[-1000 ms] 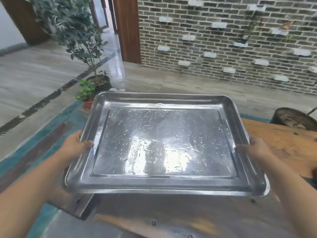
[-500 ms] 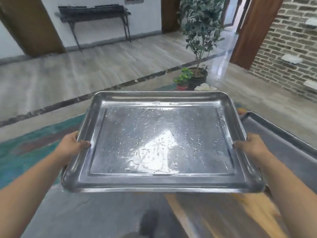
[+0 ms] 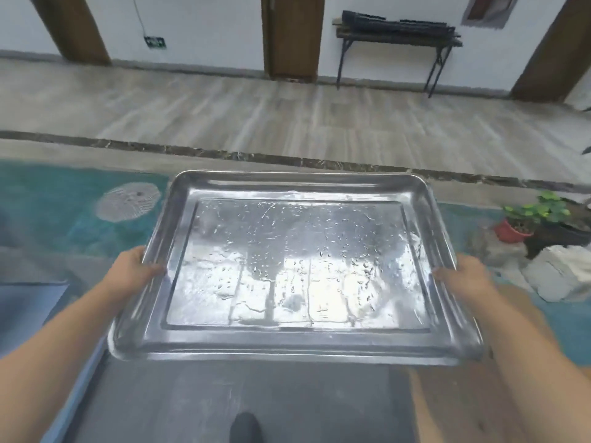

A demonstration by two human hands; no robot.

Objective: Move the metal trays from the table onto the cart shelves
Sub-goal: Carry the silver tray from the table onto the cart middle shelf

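Observation:
A large shiny metal tray (image 3: 297, 270) with water drops on its flat bottom is held level in the air in front of me. My left hand (image 3: 134, 266) grips its left rim, thumb over the edge. My right hand (image 3: 463, 276) grips its right rim the same way. Below the tray lies a dull grey flat surface (image 3: 224, 401), possibly another tray; I cannot tell what it is. No cart shows in this view.
A teal rug (image 3: 57, 203) covers the floor to the left. Potted plants (image 3: 537, 219) and a white bundle (image 3: 559, 273) sit at the right. A black-legged bench (image 3: 393, 30) stands against the far wall beside a wooden door (image 3: 291, 33).
My view has swung left, away from the brick wall and the wooden table toward the far wall and door. Both hands keep the same grip on the tray.

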